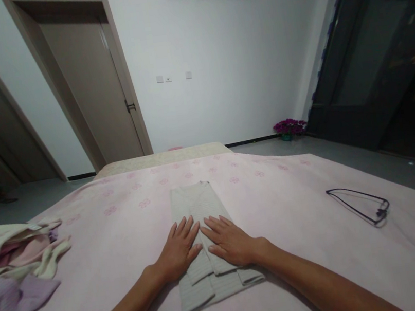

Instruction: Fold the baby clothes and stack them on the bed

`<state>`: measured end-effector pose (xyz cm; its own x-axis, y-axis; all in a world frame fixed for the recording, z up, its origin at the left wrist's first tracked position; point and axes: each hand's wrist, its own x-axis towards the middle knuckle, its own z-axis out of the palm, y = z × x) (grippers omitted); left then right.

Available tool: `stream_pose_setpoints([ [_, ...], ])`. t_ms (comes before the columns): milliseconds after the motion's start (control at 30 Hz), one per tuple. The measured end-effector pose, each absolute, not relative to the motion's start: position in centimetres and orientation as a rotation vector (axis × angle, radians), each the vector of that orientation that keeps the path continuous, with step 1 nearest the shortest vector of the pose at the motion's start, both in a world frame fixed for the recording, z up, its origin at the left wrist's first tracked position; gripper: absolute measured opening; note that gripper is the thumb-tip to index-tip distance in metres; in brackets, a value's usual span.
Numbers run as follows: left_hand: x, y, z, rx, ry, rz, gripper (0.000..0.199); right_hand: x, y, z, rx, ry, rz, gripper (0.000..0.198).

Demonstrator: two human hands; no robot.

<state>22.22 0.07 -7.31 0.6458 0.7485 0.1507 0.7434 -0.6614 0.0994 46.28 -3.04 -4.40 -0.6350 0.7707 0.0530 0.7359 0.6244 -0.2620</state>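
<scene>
Garment [188, 197] lies folded under left hand [179, 248] and right hand [232, 240] (fingers [181, 227] parted, gripping nothing); even pressure should keep it flat.

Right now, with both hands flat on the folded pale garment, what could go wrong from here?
The left hand and right hand lie spread on the pale garment, so sliding either could drag its upper layers askew. At its near end, separate flaps lie unevenly, so the folds might loosen if it were lifted. Pushing hard might also ruck the pink sheet beneath.
</scene>
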Motion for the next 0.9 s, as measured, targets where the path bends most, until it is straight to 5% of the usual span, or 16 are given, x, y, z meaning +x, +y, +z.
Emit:
stream_pose_setpoints([
  [267,19.8,-4.9,-6.5,2.765,0.965,0.299,0.061,48.3,-6.5,-4.5,-1.138,-2.538,0.452,0.050],
  [467,16.0,-5.6,-7.0,2.574,1.091,0.761,0.039,52.0,-5.5,-4.5,-1.293,-2.169,0.285,0.035],
  [900,15.4,-4.1,-7.7,2.775,0.906,0.826,0.030,53.8,-5.0,-5.2,-1.108,-2.375,0.134,0.036],
])
